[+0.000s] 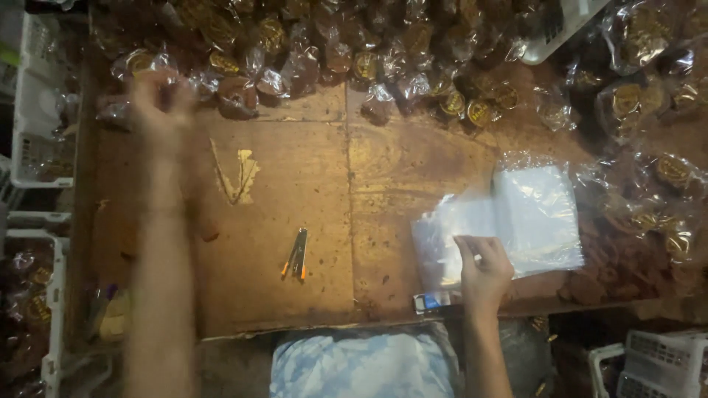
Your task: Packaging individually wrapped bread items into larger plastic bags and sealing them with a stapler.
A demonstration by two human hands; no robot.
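At far edge, left hand (158, 99) blurred, grip unclear; right hand (483, 267) pinches clear bag (461, 228).

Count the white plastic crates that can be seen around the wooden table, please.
3. One white crate stands at the left edge, upper part; a second crate is lower left; a third crate is at the lower right corner. Others may be hidden outside the frame.

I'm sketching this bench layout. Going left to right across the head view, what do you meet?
White crate → left hand among wrapped pastries → small tool with orange tips → right hand on a clear bag → stack of clear bags → wrapped pastries.
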